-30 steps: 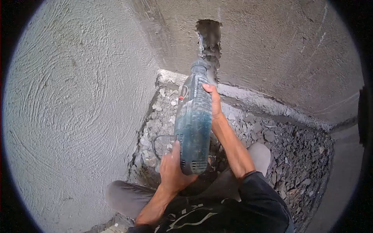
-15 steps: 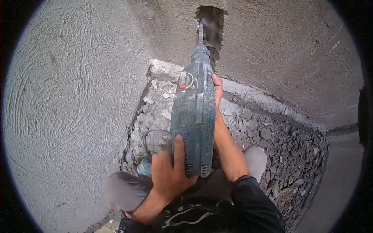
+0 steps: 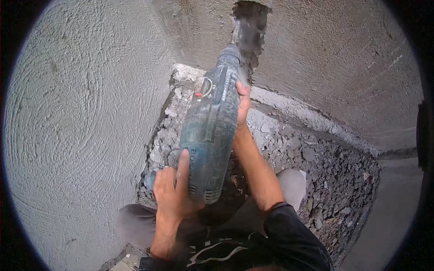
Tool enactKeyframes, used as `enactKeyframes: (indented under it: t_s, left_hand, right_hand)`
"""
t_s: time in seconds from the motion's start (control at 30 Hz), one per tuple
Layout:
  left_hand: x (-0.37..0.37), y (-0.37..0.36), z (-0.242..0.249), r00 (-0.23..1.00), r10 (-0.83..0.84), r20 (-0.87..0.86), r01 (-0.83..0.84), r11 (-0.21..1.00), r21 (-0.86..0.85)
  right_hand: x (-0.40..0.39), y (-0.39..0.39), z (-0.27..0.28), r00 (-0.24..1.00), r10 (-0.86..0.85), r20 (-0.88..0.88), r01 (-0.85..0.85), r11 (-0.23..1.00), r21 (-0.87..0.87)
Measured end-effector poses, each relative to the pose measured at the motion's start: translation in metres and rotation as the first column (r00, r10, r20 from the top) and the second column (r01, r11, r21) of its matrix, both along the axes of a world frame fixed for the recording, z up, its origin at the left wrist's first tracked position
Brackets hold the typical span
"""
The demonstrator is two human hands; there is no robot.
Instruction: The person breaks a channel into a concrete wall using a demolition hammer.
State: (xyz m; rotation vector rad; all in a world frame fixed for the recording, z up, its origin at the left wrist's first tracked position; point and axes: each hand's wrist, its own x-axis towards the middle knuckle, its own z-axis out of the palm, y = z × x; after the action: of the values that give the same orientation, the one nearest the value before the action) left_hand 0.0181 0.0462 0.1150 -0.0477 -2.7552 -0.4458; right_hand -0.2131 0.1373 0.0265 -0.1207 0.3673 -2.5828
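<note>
A dusty blue-green rotary hammer is held in front of me, its nose aimed at the wall ahead. Its chisel bit reaches to the left side of a ragged slot cut in that wall. My left hand grips the rear of the tool, index finger stretched along its side; the handle beneath is mostly hidden. Closed around the front right of the tool is my right hand, with only the thumb side showing.
A rough plastered wall rises close on the left. Broken rubble covers the floor, bordered by a pale concrete ledge along the far wall. My knees flank the tool. A blue-green object shows beside my left hand.
The rear of the rotary hammer has swung left with both hands on it, so the tool now leans more to the right toward its tip. The bit stays at the slot.
</note>
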Motion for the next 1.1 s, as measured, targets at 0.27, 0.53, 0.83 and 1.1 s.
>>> enactKeyframes:
  t_s: [0.27,0.53,0.83,1.1]
  left_hand:
    - [-0.008,-0.002,-0.006,0.998,-0.011,-0.059,0.011,1.000,0.002]
    - [-0.008,0.001,0.010,1.000,0.015,0.006,-0.016,1.000,0.024]
    - [0.028,0.022,-0.008,1.000,-0.022,0.007,0.021,0.999,0.027]
    - [0.062,0.034,-0.012,0.996,-0.057,-0.063,0.054,0.998,-0.043]
  right_hand:
    - [0.001,0.001,0.015,1.000,0.003,0.024,-0.002,0.999,-0.050]
    - [-0.001,0.005,0.028,0.999,0.049,0.015,-0.050,0.999,0.016]
    - [0.039,0.047,0.052,0.987,0.160,0.026,-0.162,0.981,0.103]
    - [0.054,0.048,0.056,0.979,0.195,0.054,-0.198,0.979,0.049]
